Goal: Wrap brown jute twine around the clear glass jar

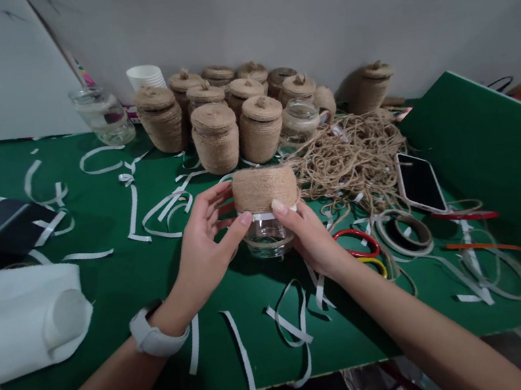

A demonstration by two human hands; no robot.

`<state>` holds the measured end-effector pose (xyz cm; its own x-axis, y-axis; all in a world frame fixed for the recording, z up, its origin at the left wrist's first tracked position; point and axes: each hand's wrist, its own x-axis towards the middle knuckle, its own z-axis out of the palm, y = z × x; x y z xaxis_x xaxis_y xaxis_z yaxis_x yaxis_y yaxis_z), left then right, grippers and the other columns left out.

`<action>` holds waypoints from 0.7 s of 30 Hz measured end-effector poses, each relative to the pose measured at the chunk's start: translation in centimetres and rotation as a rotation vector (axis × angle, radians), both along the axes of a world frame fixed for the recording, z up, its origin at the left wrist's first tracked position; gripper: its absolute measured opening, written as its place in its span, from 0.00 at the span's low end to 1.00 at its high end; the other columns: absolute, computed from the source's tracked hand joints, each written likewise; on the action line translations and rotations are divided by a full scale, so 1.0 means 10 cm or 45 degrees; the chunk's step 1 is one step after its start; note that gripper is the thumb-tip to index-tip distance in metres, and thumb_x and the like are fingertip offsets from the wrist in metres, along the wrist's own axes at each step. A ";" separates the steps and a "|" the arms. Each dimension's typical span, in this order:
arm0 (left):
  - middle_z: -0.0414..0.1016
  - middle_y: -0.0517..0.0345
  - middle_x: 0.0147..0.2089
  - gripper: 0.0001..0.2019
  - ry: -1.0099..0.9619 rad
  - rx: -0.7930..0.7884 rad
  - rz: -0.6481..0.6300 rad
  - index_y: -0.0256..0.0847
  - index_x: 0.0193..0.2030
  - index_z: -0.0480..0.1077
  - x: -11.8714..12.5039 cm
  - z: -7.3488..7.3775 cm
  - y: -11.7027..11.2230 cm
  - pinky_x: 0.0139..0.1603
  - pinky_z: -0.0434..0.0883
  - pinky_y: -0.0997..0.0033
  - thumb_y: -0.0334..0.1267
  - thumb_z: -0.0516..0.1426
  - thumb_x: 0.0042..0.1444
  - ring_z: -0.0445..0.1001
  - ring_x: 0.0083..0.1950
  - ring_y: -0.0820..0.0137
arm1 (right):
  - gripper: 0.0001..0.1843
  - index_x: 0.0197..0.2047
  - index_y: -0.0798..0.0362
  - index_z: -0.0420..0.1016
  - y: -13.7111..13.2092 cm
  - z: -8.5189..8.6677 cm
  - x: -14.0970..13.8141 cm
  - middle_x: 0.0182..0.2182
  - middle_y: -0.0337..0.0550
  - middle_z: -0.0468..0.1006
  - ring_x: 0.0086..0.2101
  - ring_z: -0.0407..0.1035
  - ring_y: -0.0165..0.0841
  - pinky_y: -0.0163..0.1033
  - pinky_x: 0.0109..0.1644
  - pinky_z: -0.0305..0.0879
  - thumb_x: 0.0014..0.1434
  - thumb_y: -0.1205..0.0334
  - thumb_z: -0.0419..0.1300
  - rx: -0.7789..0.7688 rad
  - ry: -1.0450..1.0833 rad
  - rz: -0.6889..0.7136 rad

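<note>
A glass jar (268,237) is held between both hands above the green table, its neck end toward me. Jute twine (264,189) wraps the far part of the jar, and a narrow white tape band shows along the twine's edge. My left hand (213,226) grips the jar's left side, thumb on the tape edge. My right hand (309,230) grips the right side, its thumb pressed at the twine's border. Some fingers of both hands are hidden behind the jar. To the right lies a tangled heap of loose twine (354,156).
Several twine-covered lidded jars (216,139) stand at the back, near bare glass jars (105,118) and paper cups (145,76). On the right lie a phone (420,183), tape rolls (404,234) and red-handled scissors (361,241). White tape strips (241,351) litter the green table (138,388).
</note>
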<state>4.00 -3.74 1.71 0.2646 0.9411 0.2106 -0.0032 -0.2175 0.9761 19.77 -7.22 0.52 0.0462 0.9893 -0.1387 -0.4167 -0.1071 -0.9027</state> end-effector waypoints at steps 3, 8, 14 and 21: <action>0.71 0.45 0.62 0.27 -0.036 -0.098 -0.072 0.42 0.60 0.63 0.02 0.00 0.01 0.59 0.74 0.53 0.47 0.63 0.55 0.70 0.64 0.54 | 0.34 0.55 0.48 0.69 -0.01 -0.04 0.02 0.52 0.45 0.79 0.52 0.74 0.40 0.47 0.60 0.68 0.50 0.41 0.68 0.043 0.006 0.048; 0.75 0.46 0.59 0.24 0.000 -0.236 -0.253 0.41 0.55 0.69 0.01 -0.01 -0.01 0.59 0.74 0.53 0.55 0.58 0.59 0.73 0.61 0.52 | 0.31 0.58 0.45 0.62 -0.02 -0.10 0.05 0.54 0.43 0.75 0.52 0.72 0.36 0.46 0.58 0.69 0.58 0.37 0.59 0.084 -0.078 0.125; 0.75 0.43 0.58 0.29 -0.087 -0.242 -0.106 0.40 0.56 0.64 0.02 -0.08 0.01 0.56 0.76 0.53 0.54 0.64 0.53 0.76 0.57 0.53 | 0.26 0.52 0.46 0.60 0.01 -0.06 0.04 0.51 0.44 0.69 0.49 0.68 0.33 0.41 0.55 0.68 0.57 0.43 0.63 0.388 -0.627 -0.438; 0.76 0.44 0.57 0.25 -0.109 -0.207 -0.006 0.40 0.53 0.65 0.06 -0.12 0.03 0.55 0.76 0.54 0.51 0.63 0.55 0.77 0.57 0.54 | 0.18 0.50 0.44 0.61 -0.06 0.01 0.03 0.51 0.46 0.67 0.52 0.67 0.36 0.46 0.55 0.69 0.60 0.56 0.62 0.635 -0.807 -0.716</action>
<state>4.59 -3.41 0.54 0.2569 0.9633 0.0778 -0.0882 -0.0568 0.9945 20.03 -7.87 0.61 0.4496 0.7387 0.5021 0.2872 0.4127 -0.8644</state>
